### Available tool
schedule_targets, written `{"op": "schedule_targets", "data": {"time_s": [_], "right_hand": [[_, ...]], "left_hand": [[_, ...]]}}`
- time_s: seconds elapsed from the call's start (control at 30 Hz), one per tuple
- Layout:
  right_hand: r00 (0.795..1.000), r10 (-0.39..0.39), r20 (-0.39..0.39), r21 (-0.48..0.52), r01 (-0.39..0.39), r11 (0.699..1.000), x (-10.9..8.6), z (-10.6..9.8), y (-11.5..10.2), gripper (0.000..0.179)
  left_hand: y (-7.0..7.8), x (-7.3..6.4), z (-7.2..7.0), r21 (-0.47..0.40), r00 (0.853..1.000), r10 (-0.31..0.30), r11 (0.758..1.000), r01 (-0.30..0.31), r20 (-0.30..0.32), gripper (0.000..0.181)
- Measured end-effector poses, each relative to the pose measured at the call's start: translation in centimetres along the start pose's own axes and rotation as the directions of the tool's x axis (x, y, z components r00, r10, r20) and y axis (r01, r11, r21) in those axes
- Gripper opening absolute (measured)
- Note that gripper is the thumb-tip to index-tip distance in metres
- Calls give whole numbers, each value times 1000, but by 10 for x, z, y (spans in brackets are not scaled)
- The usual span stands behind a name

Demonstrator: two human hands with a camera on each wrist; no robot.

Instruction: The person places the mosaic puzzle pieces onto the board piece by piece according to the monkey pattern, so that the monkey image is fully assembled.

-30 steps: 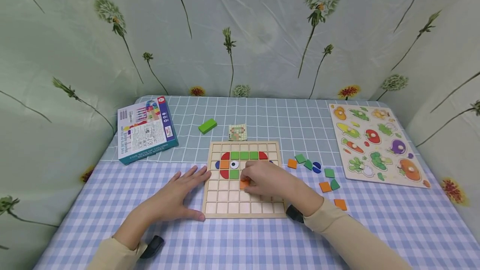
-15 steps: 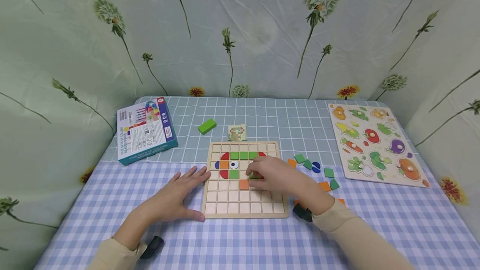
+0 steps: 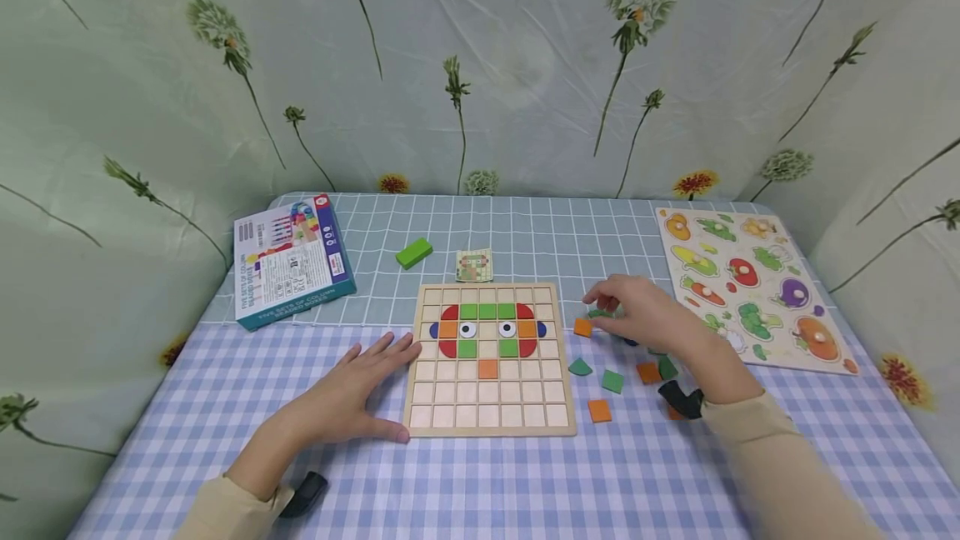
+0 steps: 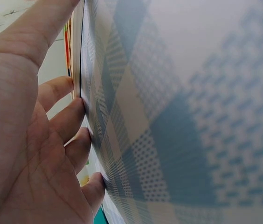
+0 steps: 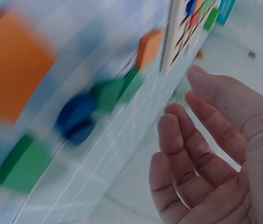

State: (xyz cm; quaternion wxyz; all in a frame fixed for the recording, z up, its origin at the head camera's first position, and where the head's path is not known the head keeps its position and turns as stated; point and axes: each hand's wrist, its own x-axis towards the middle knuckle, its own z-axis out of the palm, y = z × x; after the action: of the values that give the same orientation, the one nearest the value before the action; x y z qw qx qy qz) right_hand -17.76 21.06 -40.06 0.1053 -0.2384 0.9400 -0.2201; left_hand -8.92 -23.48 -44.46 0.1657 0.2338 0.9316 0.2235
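A wooden grid board (image 3: pixel 467 416) lies on the cloth. Several tiles in its cells form a face-like pattern: red quarter-rounds, green squares (image 3: pixel 488 311), white discs with black dots (image 3: pixel 507 329), and blue half-rounds at the sides. One orange square tile (image 3: pixel 488 369) sits lower in the middle. My left hand (image 3: pixel 367 390), fingers spread, rests along the board's left edge. To the board's right, my right hand (image 3: pixel 637 315) hovers over loose tiles, fingers loosely bent. In the right wrist view nothing lies between its fingers; blue half-rounds (image 5: pixel 78 116) and green tiles (image 5: pixel 110 95) are close by.
More loose tiles lie right of the board, among them an orange square (image 3: pixel 599 411) and a green quarter-round (image 3: pixel 581 367). A pattern card (image 3: pixel 475 265) and a green block (image 3: pixel 414 252) lie behind it. A box (image 3: pixel 288 261) stands left; a vegetable puzzle (image 3: pixel 750 290) lies right.
My right hand has moved from the board to the loose tiles on the right, leaving the orange square tile in its cell. My left hand stays put.
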Motion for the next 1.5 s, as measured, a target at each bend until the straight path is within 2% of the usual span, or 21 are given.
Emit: {"op": "schedule_targets", "data": {"time_s": [0.13,0.37,0.53,0.77,1.27,1.5], "right_hand": [[998,50,30,9,-50,999,-3,-5,17,28],[999,31,42,17,-32,999,-2,0,29,27],[999,33,30,-10,-33,999,-2,3,28,26],[1000,-14,20,0,14,1000,-1,7,22,26],[999,7,40,-35,-5,999,6,17,15,21],[1000,-16,18,-59,17,998,10,20,13,19]], "left_hand": [[0,0,0,-1,1000,-3,1000,3,2,118],[0,0,0,2,1000,2,1000,-2,2,118],[0,1,0,-2,1000,2,1000,-2,3,118],[1,1,-2,-2,1000,-1,1000,1,2,118],[0,1,-1,-4,1000,-5,1000,5,10,118],[-1,1,0,0,1000,2,1000,-2,1,118]]}}
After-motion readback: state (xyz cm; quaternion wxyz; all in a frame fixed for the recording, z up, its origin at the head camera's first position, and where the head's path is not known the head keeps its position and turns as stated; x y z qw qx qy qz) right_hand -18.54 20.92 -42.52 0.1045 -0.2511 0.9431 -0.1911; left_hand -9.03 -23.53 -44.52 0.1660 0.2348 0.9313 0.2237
